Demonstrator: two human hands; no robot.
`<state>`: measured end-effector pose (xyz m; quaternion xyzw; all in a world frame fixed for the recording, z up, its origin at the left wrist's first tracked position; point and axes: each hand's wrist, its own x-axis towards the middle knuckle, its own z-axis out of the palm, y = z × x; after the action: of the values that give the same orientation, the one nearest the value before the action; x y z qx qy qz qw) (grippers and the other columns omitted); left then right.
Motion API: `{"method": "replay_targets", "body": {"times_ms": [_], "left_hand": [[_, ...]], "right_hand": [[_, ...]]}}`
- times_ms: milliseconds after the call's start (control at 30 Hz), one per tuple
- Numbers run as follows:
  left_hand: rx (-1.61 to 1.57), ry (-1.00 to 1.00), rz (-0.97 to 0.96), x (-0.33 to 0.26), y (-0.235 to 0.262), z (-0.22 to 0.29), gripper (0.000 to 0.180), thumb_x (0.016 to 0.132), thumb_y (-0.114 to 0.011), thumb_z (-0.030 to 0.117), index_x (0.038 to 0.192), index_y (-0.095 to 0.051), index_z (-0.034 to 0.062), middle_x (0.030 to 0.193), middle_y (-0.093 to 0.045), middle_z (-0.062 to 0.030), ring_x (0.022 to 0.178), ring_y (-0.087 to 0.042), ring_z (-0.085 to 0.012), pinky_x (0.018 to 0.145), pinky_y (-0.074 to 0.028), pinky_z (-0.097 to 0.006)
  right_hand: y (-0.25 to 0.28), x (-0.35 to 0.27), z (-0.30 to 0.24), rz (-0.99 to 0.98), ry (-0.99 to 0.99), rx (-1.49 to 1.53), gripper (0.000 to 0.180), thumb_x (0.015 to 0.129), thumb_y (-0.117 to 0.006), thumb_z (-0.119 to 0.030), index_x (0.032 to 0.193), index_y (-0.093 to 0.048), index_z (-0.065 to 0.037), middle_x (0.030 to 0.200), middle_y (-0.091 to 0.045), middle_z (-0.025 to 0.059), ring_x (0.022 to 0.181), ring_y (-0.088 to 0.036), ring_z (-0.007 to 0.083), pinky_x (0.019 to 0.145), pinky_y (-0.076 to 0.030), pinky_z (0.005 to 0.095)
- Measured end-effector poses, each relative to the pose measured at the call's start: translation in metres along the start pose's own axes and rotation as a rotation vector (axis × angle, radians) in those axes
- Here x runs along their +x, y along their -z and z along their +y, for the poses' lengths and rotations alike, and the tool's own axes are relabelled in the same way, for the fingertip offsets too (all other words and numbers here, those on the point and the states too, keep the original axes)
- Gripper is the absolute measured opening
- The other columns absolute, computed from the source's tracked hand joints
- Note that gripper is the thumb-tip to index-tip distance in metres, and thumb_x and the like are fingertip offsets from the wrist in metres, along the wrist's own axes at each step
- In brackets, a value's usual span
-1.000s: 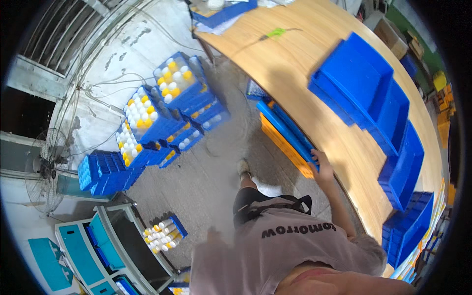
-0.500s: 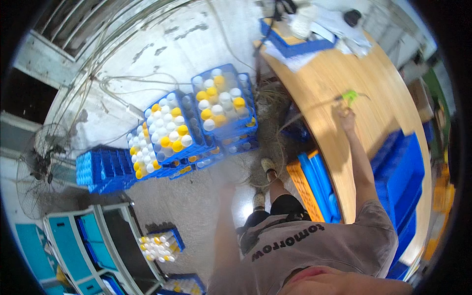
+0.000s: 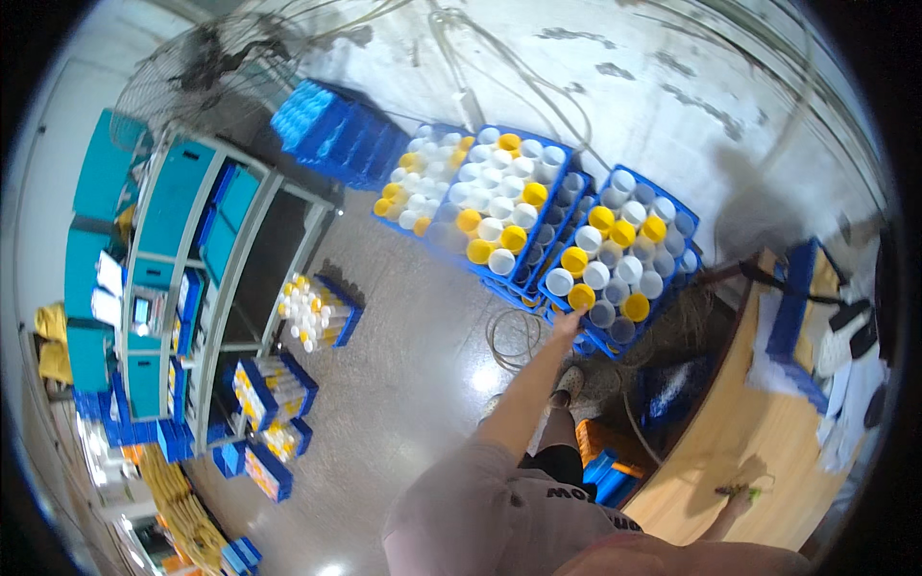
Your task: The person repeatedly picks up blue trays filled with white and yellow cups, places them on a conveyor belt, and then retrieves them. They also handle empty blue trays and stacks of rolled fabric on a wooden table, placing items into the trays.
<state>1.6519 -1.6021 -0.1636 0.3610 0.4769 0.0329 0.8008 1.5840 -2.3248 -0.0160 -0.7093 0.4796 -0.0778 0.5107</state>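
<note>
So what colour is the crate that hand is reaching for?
Blue plastic crate, seen in the head view.

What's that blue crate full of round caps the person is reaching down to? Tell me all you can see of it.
The blue crate looks like moulded plastic, with a grid of round pockets holding upright tubes capped in yellow and white. It sits tilted on top of other blue crates stacked on the shiny floor, beside a larger crate of the same kind. The person's left hand reaches its near corner, by a yellow cap; whether it grips cannot be told.
</note>
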Motion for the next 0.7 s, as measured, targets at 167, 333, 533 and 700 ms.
{"method": "replay_targets", "body": {"times_ms": [167, 333, 533, 700], "left_hand": [[0.015, 0.166, 0.344, 0.023, -0.025, 0.017, 0.038, 0.081, -0.071, 0.023, 0.107, -0.064, -0.003, 0.092, -0.067, -0.0086, 0.069, -0.061, -0.0218, 0.062, -0.05, -0.038], [0.33, 0.109, 0.299, -0.015, 0.025, 0.038, 0.044, 0.078, -0.067, 0.027, 0.104, -0.067, -0.0077, 0.091, -0.069, -0.0154, 0.081, -0.066, -0.0254, 0.068, -0.05, -0.039], [0.615, 0.081, 0.299, -0.152, 0.223, 0.074, 0.062, 0.074, -0.07, 0.047, 0.105, -0.068, -0.0071, 0.102, -0.071, -0.023, 0.098, -0.068, -0.0368, 0.085, -0.052, -0.042], [1.038, 0.029, 0.434, -0.269, 0.396, 0.131, 0.041, 0.079, -0.058, 0.031, 0.106, -0.071, 0.0029, 0.106, -0.069, -0.0268, 0.107, -0.065, -0.0408, 0.092, -0.051, -0.047]], "right_hand": [[-0.002, -0.089, -0.044, -0.263, -0.033, 0.273, 0.052, 0.099, -0.046, -0.04, 0.129, -0.05, 0.003, 0.094, -0.054, 0.0088, 0.084, -0.049, 0.0199, 0.066, -0.047, 0.037], [-0.07, -0.179, -0.119, -0.382, 0.403, 0.139, 0.047, 0.102, -0.044, -0.032, 0.134, -0.048, 0.002, 0.105, -0.057, 0.0108, 0.096, -0.055, 0.0212, 0.076, -0.05, 0.0363], [-0.154, -0.326, -0.148, -0.884, 0.869, 0.046, 0.04, 0.106, -0.04, -0.023, 0.139, -0.047, -0.002, 0.118, -0.061, 0.012, 0.107, -0.06, 0.0202, 0.085, -0.052, 0.0334], [-0.213, -0.554, -0.125, -1.402, 1.097, -0.625, 0.029, 0.089, -0.067, -0.012, 0.116, -0.062, 0.0, 0.098, -0.068, 0.0163, 0.086, -0.066, 0.0259, 0.075, -0.051, 0.0386]]}}
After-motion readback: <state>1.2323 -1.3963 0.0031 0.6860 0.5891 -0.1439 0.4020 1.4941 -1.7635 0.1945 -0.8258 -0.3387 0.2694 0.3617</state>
